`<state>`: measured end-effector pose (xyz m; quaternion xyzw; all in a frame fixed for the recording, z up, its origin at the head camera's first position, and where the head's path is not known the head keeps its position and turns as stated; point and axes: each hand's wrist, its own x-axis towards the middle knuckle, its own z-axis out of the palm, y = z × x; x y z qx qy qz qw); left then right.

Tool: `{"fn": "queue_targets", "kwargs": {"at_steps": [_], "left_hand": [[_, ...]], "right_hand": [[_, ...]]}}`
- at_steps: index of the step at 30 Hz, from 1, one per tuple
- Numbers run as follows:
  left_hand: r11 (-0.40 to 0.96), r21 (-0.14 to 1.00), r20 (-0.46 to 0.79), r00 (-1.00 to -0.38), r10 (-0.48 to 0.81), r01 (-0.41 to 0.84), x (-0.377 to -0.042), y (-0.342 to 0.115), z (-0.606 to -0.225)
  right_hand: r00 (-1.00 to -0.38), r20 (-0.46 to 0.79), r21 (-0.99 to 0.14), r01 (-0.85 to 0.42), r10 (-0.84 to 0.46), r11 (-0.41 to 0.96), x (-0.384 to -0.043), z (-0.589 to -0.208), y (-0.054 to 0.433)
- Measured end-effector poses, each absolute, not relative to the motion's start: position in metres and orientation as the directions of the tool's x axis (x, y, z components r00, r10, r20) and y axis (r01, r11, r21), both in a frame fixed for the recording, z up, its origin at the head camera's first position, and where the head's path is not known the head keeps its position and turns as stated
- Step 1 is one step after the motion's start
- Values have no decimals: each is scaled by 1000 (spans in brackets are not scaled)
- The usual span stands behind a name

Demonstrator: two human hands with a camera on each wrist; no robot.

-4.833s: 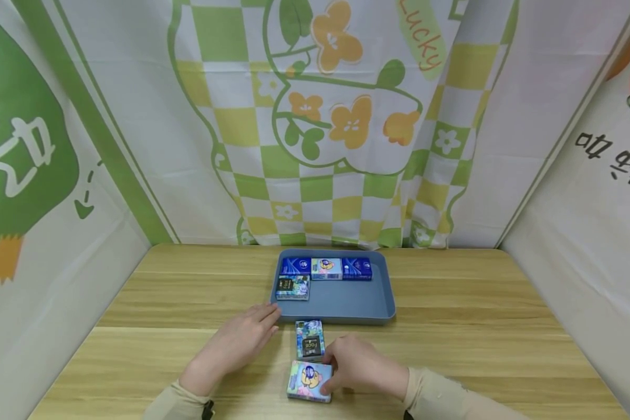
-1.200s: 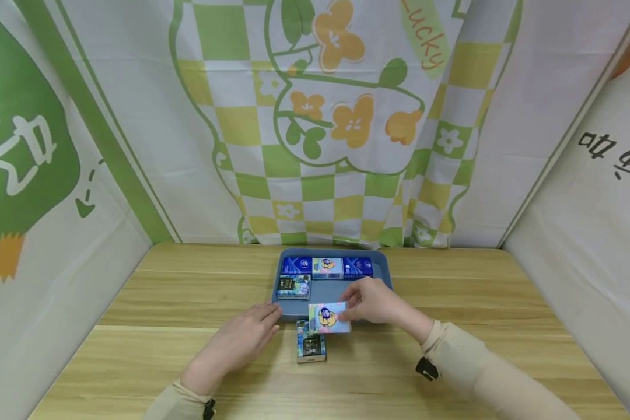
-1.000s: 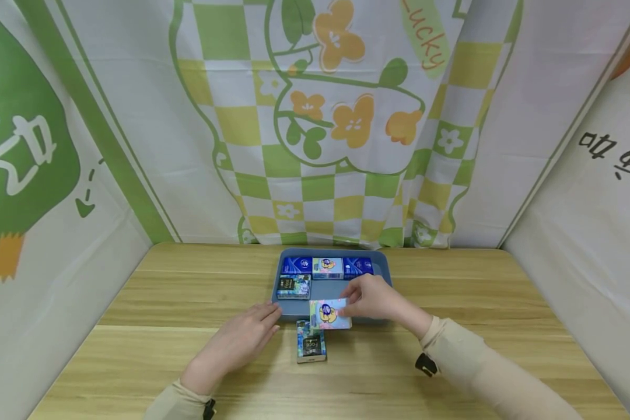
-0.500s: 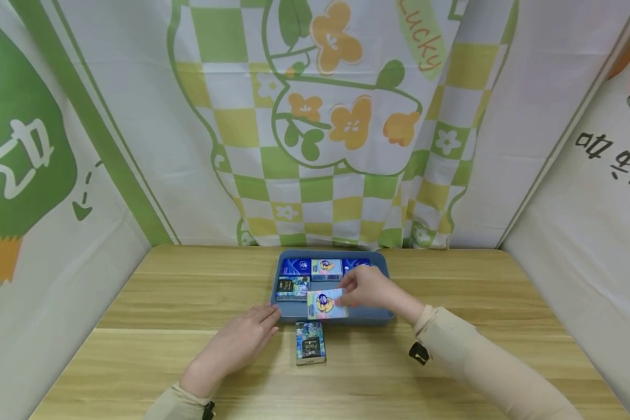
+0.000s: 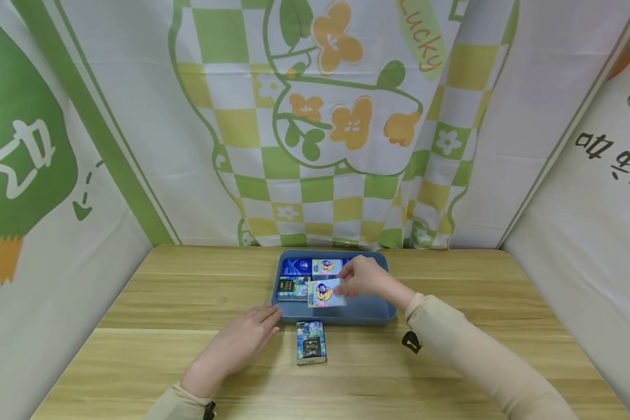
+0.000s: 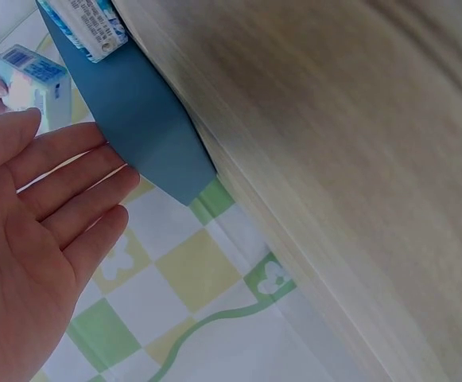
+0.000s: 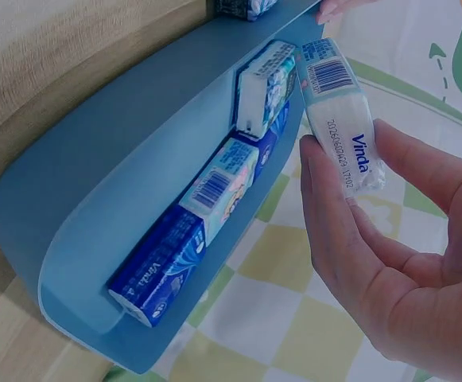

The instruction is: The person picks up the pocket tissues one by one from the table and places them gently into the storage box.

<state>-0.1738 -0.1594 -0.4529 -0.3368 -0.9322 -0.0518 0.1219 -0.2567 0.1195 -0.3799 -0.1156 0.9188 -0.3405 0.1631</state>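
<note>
My right hand (image 5: 367, 277) pinches a light blue cartoon tissue pack (image 5: 321, 294) between thumb and fingers, above the blue-grey tray (image 5: 367, 312). The right wrist view shows its "Vinda" end (image 7: 350, 143) between them. My left hand (image 5: 240, 341) lies with straight fingers, its fingertips touching the tray's front left corner. Along the tray's back sit a dark blue tissue pack (image 5: 296, 267), a light blue cartoon one (image 5: 328, 266) and another dark blue one (image 7: 157, 274), which my right hand mostly covers in the head view. A floral, black-labelled pack (image 5: 292, 287) is before them at left.
Another floral, black-labelled tissue pack (image 5: 311, 344) lies on the wooden table (image 5: 451, 373), just in front of the tray. A checked, flower-printed curtain (image 5: 341, 192) hangs behind the table's back edge, and printed cloth walls stand at both sides.
My right hand took the cartoon tissue pack from the table near the front, raised it and carried it forward over the tray, beside the floral pack. My left hand has stayed in place.
</note>
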Motion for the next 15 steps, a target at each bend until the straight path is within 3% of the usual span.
{"fn": "queue_targets", "kwargs": {"at_steps": [15], "left_hand": [[774,14,256,-750,610,634,-173,-160,-453]], "right_hand": [[-930,-256,-627,-48,-264,777,-276,-386,117]]}}
